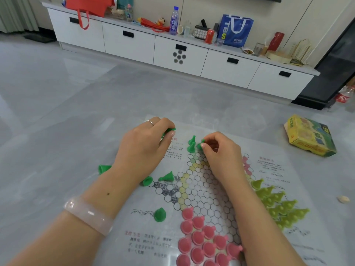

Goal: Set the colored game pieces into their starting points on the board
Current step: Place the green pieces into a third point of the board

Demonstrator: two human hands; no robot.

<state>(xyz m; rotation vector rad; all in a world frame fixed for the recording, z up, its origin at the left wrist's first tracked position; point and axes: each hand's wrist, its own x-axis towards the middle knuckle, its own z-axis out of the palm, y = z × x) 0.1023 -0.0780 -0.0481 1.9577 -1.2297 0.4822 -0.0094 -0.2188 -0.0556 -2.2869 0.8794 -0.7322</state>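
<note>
A paper star-shaped game board [199, 191] lies on the grey floor. My right hand [221, 150] pinches a dark green cone piece [200, 144] at the board's far point, beside two standing green pieces [191, 144]. My left hand [146, 144] grips green pieces [169, 130] to the left of that point. Loose green cones lie near my left wrist [167, 177], [103, 168], [147, 181], and one [160, 215] sits nearer to me. Pink pieces [203, 237] fill the near point. Yellow-green pieces [278, 204] fill the right point.
The yellow and green game box [309, 136] lies on the floor at the right. A small pale object [343, 199] sits right of the board. A long white drawer cabinet [178, 54] with bags, bottles and a can runs along the back wall.
</note>
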